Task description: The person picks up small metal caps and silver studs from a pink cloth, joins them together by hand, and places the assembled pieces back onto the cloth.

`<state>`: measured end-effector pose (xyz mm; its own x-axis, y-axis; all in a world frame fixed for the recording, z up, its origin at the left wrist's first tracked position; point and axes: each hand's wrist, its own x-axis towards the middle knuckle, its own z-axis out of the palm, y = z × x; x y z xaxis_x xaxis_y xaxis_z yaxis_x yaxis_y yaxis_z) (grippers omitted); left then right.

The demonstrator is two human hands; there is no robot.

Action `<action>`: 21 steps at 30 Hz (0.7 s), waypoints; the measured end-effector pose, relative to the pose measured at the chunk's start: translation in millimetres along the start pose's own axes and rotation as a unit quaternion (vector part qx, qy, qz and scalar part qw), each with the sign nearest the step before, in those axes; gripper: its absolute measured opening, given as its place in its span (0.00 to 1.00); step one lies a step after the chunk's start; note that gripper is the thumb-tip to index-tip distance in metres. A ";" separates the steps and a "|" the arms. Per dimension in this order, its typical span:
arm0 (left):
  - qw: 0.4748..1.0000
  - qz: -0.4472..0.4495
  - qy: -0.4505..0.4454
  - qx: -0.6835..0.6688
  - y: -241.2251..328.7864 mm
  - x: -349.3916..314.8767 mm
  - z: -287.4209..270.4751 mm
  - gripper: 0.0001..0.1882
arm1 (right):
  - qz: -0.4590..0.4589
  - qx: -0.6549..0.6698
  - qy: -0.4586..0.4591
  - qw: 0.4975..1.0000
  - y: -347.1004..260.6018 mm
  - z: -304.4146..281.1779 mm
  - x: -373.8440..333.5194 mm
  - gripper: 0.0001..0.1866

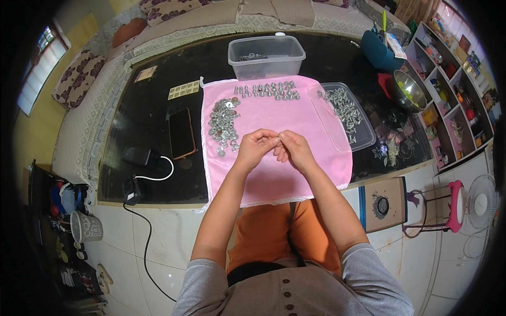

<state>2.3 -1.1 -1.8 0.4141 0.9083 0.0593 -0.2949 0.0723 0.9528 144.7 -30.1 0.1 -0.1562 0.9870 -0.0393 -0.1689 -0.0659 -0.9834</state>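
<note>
Above the pink cloth [274, 118], my left hand [258, 147] and my right hand [294, 148] meet with their fingertips pinched together. Whatever sits between the fingers is too small and covered to make out. To the left of my hands lies a loose pile of round metal washers [222, 120]. Beyond my hands, rows of small metal pieces [274, 90] stand on the cloth, each with a wide base and a narrower top. On the right, many screws or bolts [345, 108] fill a shallow clear plastic lid or tray [369, 126].
A clear plastic tub [266, 67] with dark parts inside stands at the table's far side. Left of the cloth are a phone [182, 132], a charger with a white cable [141, 156] and a cream card [184, 90]. A steel bowl [416, 92] sits far right.
</note>
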 end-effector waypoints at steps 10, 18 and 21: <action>1.000 0.003 -0.008 0.005 1.5 -0.1 -0.5 0.05 | 0.006 -0.010 0.007 1.000 -0.2 0.5 0.4 0.16; 1.000 0.013 -0.017 0.005 1.1 0.4 -1.2 0.06 | -0.011 -0.009 0.010 1.000 0.8 0.8 0.8 0.17; 1.000 0.010 -0.006 0.008 0.3 0.6 -1.2 0.06 | -0.001 -0.011 -0.003 1.000 1.3 -0.1 1.1 0.16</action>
<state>1.4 0.0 -1.8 0.4181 0.9047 0.0818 -0.2904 0.0478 0.9557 144.4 -29.1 -1.2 -0.1612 0.9863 -0.0355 -0.1486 -0.0598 -0.9871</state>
